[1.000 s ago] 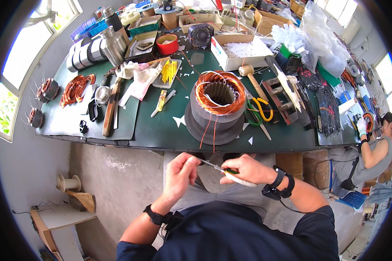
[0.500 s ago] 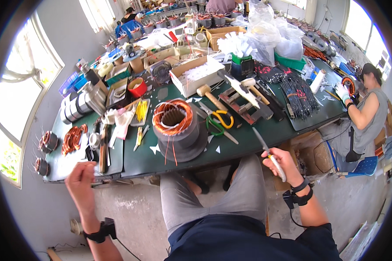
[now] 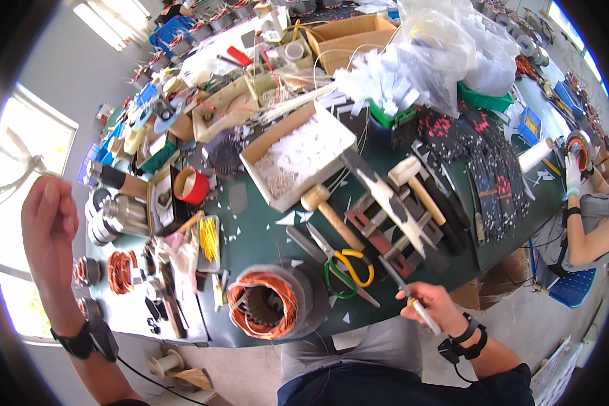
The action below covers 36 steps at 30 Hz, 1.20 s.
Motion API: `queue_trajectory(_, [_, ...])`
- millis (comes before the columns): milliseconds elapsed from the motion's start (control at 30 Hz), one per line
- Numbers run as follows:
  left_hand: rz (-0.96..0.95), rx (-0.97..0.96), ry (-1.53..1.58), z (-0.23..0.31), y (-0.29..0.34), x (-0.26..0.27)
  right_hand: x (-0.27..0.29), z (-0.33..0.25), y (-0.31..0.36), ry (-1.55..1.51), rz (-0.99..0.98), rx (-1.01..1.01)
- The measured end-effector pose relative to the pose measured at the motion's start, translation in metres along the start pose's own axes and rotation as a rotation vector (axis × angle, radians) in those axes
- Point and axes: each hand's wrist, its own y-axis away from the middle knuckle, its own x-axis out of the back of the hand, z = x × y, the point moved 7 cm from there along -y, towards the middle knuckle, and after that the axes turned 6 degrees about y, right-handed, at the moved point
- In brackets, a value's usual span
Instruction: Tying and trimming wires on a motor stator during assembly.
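My right hand [image 3: 432,304] is closed around a slim metal tool with a pale handle [image 3: 407,293] at the near edge of the green table [image 3: 250,223]. The tool's tip points up and left toward the yellow-handled scissors [image 3: 349,268]. My left hand [image 3: 47,220] is raised far out to the left, away from the table, with its fingers pinched together. Whether they hold a thin thread or wire is too fine to make out. A motor stator with copper windings [image 3: 266,306] stands on the table edge between my hands, with loose copper wires hanging from it.
Two wooden mallets [image 3: 329,211] [image 3: 418,181], a red tape roll [image 3: 192,186], a cardboard box of white paper pieces [image 3: 298,155], copper coils [image 3: 118,271] and plastic bags [image 3: 453,47] crowd the table. A co-worker's gloved hand [image 3: 573,174] works at the right end.
My hands were together over my lap on a thin strip. They have drawn apart, the left swinging far out and up to the left, the right moving right with the tool. My head turned right.
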Motion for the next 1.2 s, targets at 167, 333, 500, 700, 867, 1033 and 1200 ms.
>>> queue_trajectory(167, [-0.199, 0.032, 0.009, 0.066, -0.177, -0.106, 0.003, -0.038, 0.012, -0.201, -0.059, -0.167])
queue_trajectory(333, [-0.361, -0.023, -0.125, 0.058, -0.349, -0.219, 0.033, -0.074, 0.019, -0.079, 0.003, -0.145])
queue_trajectory(500, [-0.398, -0.057, -0.179, -0.022, -0.427, -0.369, 0.086, -0.072, 0.023, 0.007, 0.187, -0.171])
queue_trajectory(700, [-0.374, -0.055, -0.264, -0.100, -0.437, -0.511, 0.165, -0.035, 0.037, 0.015, 0.428, -0.332])
queue_trajectory(867, [-0.319, -0.123, -0.474, -0.159, -0.444, -0.521, 0.203, -0.061, 0.007, 0.686, 0.509, -0.145])
queue_trajectory(1033, [-0.452, -0.018, -0.223, -0.155, -0.408, -0.456, 0.199, -0.041, -0.052, 1.130, 0.293, -0.199])
queue_trajectory(1200, [-0.599, 0.102, -0.122, -0.042, -0.330, -0.373, 0.173, -0.131, -0.060, 1.320, 0.341, 0.045])
